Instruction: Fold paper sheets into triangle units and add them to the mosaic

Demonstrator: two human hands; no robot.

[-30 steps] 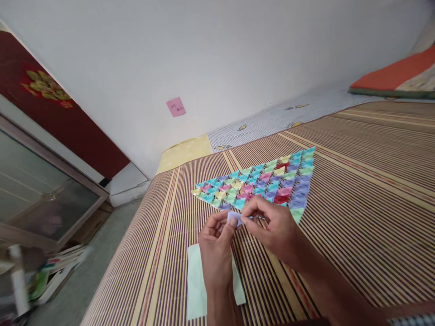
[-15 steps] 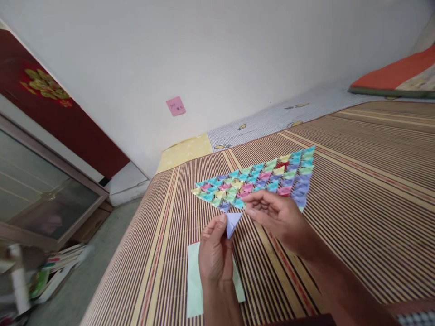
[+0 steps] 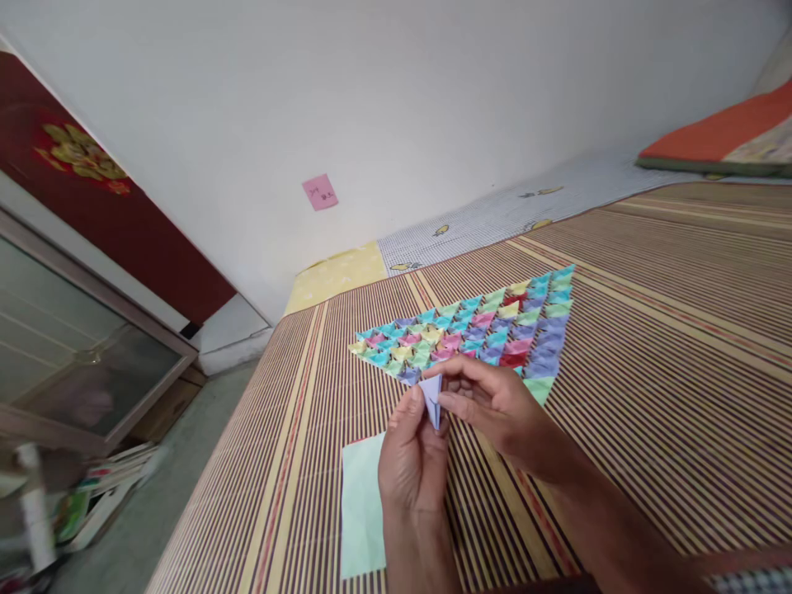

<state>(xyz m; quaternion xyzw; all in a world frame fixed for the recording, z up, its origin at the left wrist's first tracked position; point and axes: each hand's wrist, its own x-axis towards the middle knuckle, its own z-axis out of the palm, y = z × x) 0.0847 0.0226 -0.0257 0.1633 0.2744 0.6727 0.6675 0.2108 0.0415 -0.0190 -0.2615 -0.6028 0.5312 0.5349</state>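
Observation:
A small folded triangle of lilac paper is held upright between both hands. My left hand pinches its left side between thumb and fingers. On its right edge and top, the thumb and index finger of my right hand close on the paper. Just beyond the hands, a large triangle made of many folded paper pieces in blue, green, pink, yellow, red and purple lies flat; my right hand hides part of its near edge. A pale green sheet of paper lies partly behind my left wrist.
Everything lies on a striped bamboo mat over a bed. A white wall with a pink note stands behind. Folded orange bedding is at the far right. Left of the bed are a glazed door and a cluttered floor.
My right hand has moved left and taken hold of the lilac paper's right side. My left hand has shifted slightly right, and the paper is now turned and folded narrower.

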